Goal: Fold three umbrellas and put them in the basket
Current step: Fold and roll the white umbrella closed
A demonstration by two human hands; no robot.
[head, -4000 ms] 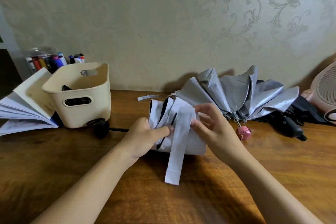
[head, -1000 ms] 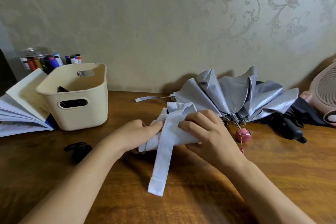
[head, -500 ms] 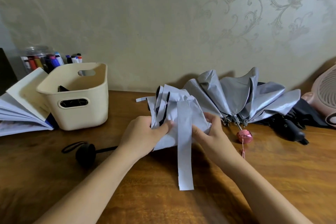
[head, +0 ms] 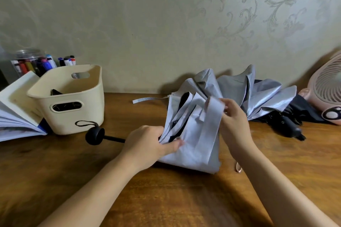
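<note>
Head view, looking down at a brown wooden tabletop (head: 166, 199). Your two bare forearms reach in from the bottom edge toward the middle. Your left hand (head: 147, 145) grips the white umbrella (head: 191, 151) at its gathered end, with the thumb pressed flat on the bunched folds and the fingers curled underneath. Your right hand (head: 234, 125) is raised at the umbrella's upper right. Its fingertips pinch the top of the wide strap (head: 212, 131), which hangs down across the front of the cloth.

The white umbrella rests on the tabletop between your hands, half gathered, with black lining showing between its pleats. Its thin black shaft runs left from under your left hand to a round black handle (head: 95, 135) with a cord loop, lying just in front of the basket (head: 92, 108). A small pink loop (head: 238, 167) lies on the wood beside your right wrist.

Farther back on the left, the cream basket stands upright with something dark inside; what it is cannot be told. An open book (head: 14, 108) lies just beside its left wall, and a jar of markers (head: 42, 62) stands behind them. Behind your right hand, a silver umbrella (head: 258, 92) lies loosely spread against the wall, its thin tie (head: 145, 100) trailing left. A black umbrella (head: 289, 127) lies to its right, partly under it. A pink fan (head: 328, 88) stands at the far right edge.
</note>
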